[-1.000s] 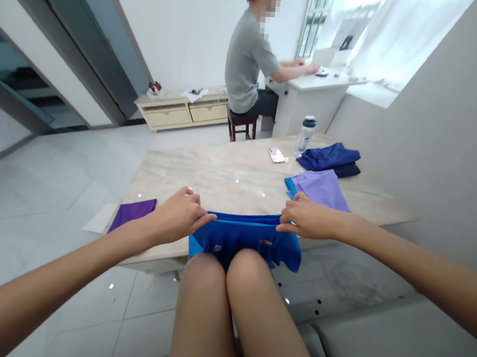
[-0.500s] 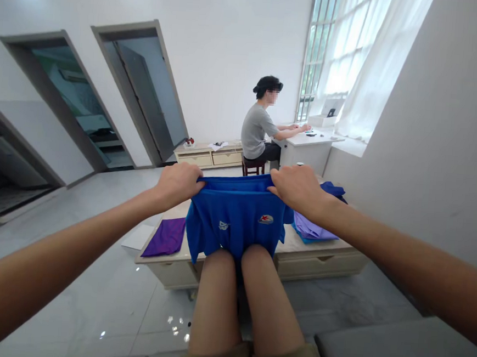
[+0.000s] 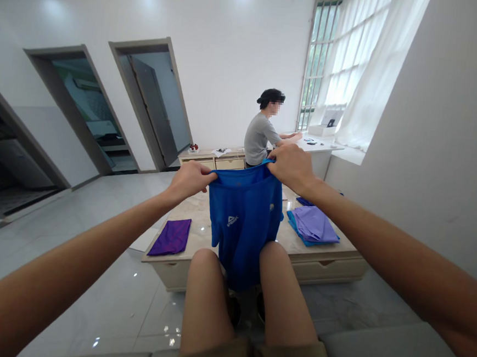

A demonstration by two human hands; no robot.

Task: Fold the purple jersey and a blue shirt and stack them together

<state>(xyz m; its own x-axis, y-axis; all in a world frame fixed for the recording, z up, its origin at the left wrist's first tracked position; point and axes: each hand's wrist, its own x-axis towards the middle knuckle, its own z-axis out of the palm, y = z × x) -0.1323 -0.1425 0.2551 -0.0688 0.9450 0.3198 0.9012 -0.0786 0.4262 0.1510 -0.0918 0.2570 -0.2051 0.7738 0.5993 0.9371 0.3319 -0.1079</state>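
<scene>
A blue short-sleeved shirt [image 3: 241, 217] with a white logo on its chest hangs upright from both of my hands, its lower part between my knees. My left hand [image 3: 192, 179] is closed, pinching the top edge at the left. At the right, my right hand [image 3: 292, 165] grips the same edge, a little higher. The upper edge sags slightly open between them. Behind the shirt, a folded purple cloth [image 3: 170, 236] lies on the low table to the left. On the table's right side sits a stack of folded cloth, with a lilac piece [image 3: 316, 223] on top of a blue one.
The low marble-topped table [image 3: 204, 247] with drawers stands just beyond my knees. A person in a grey shirt [image 3: 259, 139] sits at a white desk [image 3: 321, 149] by the window. Another low cabinet [image 3: 231, 161] stands against the far wall. A grey seat [image 3: 398, 350] is under me.
The shirt hangs lower, dropping between my knees, which have parted. My right hand has risen and my left has come inward, so the held edge now slants. The view has tilted upward.
</scene>
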